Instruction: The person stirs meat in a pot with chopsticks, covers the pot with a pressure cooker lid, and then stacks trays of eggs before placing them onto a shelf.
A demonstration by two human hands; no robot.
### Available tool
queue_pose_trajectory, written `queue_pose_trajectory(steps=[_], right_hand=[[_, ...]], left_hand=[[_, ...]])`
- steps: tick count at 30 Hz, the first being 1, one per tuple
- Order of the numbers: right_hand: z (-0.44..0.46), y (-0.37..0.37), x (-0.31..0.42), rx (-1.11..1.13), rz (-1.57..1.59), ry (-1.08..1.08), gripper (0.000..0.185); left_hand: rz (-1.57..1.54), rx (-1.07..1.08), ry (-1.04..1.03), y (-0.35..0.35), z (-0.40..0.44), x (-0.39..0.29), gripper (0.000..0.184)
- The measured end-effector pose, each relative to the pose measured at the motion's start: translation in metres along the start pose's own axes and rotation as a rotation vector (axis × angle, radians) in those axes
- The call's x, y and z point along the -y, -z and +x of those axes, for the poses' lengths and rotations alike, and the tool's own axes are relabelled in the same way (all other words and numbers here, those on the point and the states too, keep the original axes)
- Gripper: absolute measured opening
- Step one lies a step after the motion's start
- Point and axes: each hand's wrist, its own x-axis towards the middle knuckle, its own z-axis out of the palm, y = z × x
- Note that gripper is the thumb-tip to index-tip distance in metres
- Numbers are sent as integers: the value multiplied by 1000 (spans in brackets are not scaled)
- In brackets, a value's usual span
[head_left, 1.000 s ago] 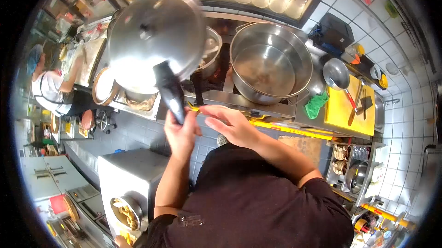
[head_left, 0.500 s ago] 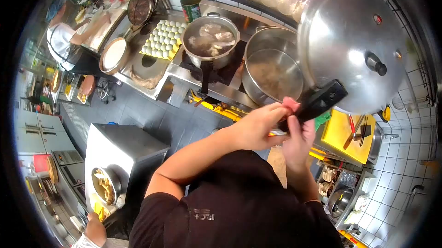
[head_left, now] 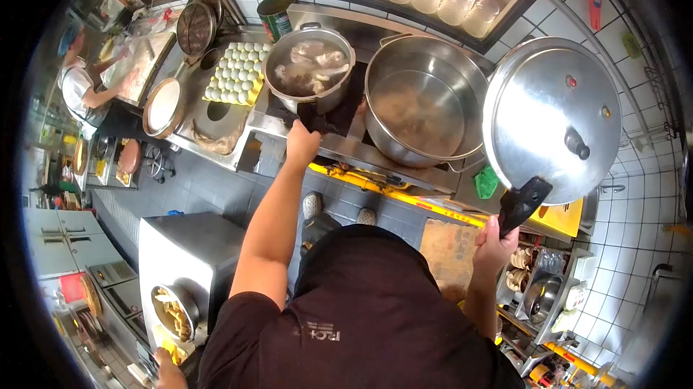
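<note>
My left hand (head_left: pixel 303 145) is closed round the black handle of the pressure cooker (head_left: pixel 317 93), which stands on the stove with pieces of meat in cloudy liquid. My right hand (head_left: pixel 494 245) grips the black handle of the round steel lid (head_left: pixel 552 111) and holds it up at the right, its outer side with the black knob showing. Between the two stands a big steel pot (head_left: pixel 426 100) with some brownish liquid in its bottom.
Left of the cooker are a tray of eggs (head_left: pixel 237 73), a green can (head_left: pixel 276 17) and a pan of white contents (head_left: pixel 164 106). A green cloth (head_left: pixel 486 182) lies near the lid. A co-worker (head_left: pixel 83 86) stands far left; another person's hand (head_left: pixel 170 372) shows below.
The lid, first over the cooker at the left, has swung across to the right and is now in my right hand. My left hand has moved from the lid's handle to the cooker's.
</note>
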Motion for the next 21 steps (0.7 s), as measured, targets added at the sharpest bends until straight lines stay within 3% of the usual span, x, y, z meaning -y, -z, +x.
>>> queue_pose_trajectory(steps=[8, 16, 21], right_hand=[[-26, -58, 11, -53, 41, -31, 12], [-55, -117, 14, -32, 108, -82, 12], [-72, -141, 15, -51, 96, -56, 16]], left_hand=[[52, 89, -218, 68, 16, 23, 31], [45, 327, -96, 115, 59, 53, 37], [-37, 253, -103, 135, 53, 55, 56]])
